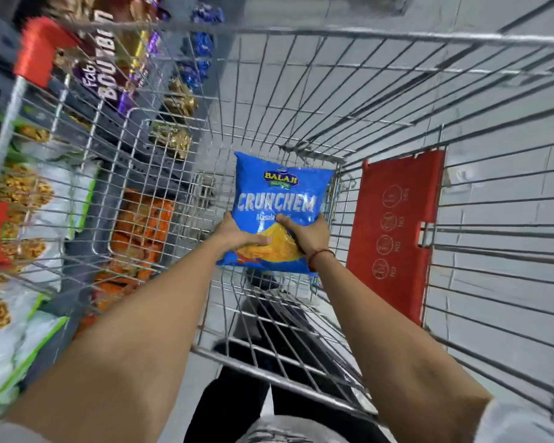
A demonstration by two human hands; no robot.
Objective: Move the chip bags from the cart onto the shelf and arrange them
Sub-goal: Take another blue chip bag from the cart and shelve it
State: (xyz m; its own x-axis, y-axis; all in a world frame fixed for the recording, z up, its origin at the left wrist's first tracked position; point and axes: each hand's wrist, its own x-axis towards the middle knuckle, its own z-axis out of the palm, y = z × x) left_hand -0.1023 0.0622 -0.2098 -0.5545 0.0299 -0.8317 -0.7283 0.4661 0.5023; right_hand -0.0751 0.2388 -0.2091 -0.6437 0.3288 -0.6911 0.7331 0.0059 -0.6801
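Head view: I look down into a wire cart (397, 100) w/ both arms reaching in.

1. Left hand (237, 233) grips the blue chip bag (279, 199) at its lower left edge; thumb lies across the bag front, over the printed chip pic.
2. Right hand (307, 233) grips the same bag at lower right; thumb on the front, fingers wrapped behind. Red thread band (320, 254) sits on that wrist.
3. Both hands are clamped on the bag, close together, thumbs nearly meeting at centre.
4. Bag pos.: inside the cart basket, face up toward me, label reads upright. Cannot tell if its underside rests on the wire floor or is held clear of it.
5. Red child-seat flap (397, 225) stands at the cart's right side, just beside the bag.
6. Shelf (87, 251) runs along the left, outside the cart wire; orange packs (141, 228), snack bags w/ green trim (29, 238) and biscuit packs (106, 55) show there, blurred.
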